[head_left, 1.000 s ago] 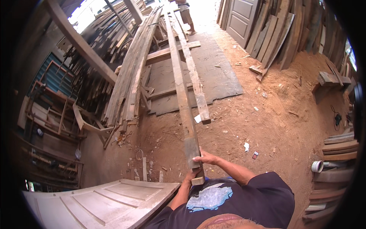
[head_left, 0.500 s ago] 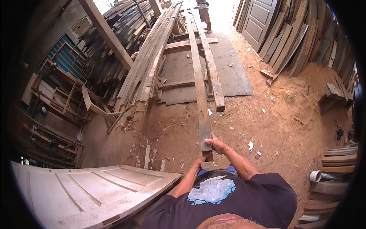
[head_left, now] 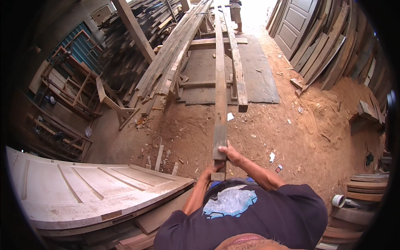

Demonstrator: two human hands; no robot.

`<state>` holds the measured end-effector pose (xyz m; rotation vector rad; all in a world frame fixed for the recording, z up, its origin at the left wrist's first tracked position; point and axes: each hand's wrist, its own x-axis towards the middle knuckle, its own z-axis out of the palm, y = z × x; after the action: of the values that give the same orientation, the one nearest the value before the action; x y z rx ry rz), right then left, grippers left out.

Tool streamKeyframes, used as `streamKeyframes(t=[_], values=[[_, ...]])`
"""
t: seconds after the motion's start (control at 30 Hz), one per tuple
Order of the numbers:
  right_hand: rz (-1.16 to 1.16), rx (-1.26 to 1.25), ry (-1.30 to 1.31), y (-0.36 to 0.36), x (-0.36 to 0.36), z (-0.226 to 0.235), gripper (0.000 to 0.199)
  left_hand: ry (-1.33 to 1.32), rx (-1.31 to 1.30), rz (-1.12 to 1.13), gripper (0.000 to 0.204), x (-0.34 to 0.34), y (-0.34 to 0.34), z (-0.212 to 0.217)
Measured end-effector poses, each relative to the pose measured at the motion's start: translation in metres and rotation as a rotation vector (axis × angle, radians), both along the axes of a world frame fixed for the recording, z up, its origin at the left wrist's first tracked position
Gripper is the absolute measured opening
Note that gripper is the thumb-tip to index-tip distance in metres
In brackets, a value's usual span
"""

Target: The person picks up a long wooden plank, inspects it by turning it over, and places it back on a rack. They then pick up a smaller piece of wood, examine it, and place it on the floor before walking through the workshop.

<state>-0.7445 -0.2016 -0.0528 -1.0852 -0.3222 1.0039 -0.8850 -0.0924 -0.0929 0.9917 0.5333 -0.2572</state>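
A long wooden beam [head_left: 220,91] stretches from my body far up the view, its near end in front of my waist. My right hand [head_left: 231,153] grips its right side close to that end, thumb on the top face. Lower down, my left hand [head_left: 213,168] is closed round the wood from the left, its fingers partly hidden. Below the beam's end shows a short squared wood end [head_left: 218,176]; whether it belongs to the same timber I cannot tell. Just to the right lies a second long beam [head_left: 238,79], apart from my hands.
A stack of long boards [head_left: 177,58] lies left of the beams, near a crossbar support [head_left: 204,84]. A pale panelled door [head_left: 91,183] lies at my left. Curved boards [head_left: 329,50] lean at the right. Far off stands another person [head_left: 236,16].
The beam's near end has swung slightly left, widening the gap to the second beam. Both hands keep their hold. The whole view has shifted a little.
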Motion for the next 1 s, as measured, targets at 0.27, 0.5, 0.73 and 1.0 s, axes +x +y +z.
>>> streamKeyframes(t=[0.27, 0.5, 0.73, 1.0], values=[[0.200, -0.246, -0.087, -0.007, -0.034, -0.064, 0.089, -0.068, -0.037, 0.045, 0.051, -0.047, -0.005, -0.037], [0.427, -0.143, -0.239, -0.012, -0.012, -0.090, 0.114, 0.012, 0.029, 0.068, 0.055, -0.065, -0.003, -0.048], [0.507, -0.482, -0.473, -0.088, 0.045, -0.120, 0.074, 0.024, 0.200, 0.132, 0.075, -0.057, 0.062, -0.003], [0.458, -0.985, -0.506, -0.226, 0.094, -0.124, 0.052, 0.102, 0.762, 0.337, 0.085, 0.052, 0.102, 0.054]])
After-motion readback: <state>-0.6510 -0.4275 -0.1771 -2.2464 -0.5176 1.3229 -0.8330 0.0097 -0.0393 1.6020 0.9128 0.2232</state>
